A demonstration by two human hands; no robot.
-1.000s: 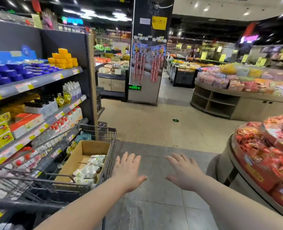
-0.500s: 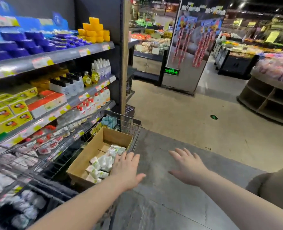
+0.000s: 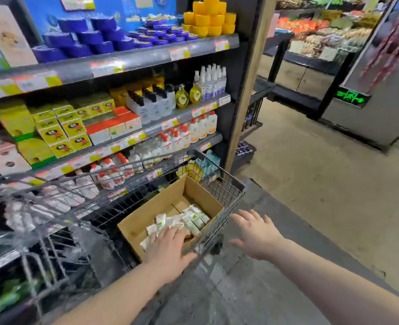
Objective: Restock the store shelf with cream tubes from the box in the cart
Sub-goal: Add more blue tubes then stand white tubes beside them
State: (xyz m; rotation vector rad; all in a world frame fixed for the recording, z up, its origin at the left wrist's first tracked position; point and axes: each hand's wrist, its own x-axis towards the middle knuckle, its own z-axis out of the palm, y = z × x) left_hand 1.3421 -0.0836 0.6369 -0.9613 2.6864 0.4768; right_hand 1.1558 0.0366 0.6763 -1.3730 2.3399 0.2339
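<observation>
The cardboard box (image 3: 144,214) stands in the far end of the wire cart (image 3: 227,192), and the cart is parked just beside the store shelf (image 3: 147,58). The cream tubes (image 3: 190,219) (white, with small green marks) lie in a loose heap along the right side of the box; the rest of its bottom is bare cardboard.

The left hand (image 3: 168,247) reaches over the near edge of the box with its fingers straight and close together. The fingertips are over the nearest tubes, but I cannot tell if they touch them, and the hand grips nothing.

The right hand (image 3: 252,233) is outside the cart, just beside its right wall and above the grey floor (image 3: 252,289). Its fingers are spread wide and it holds nothing.

On the shelf stand pump bottles (image 3: 154,106), yellow-green cartons (image 3: 62,127) and blue tubs (image 3: 93,38).
</observation>
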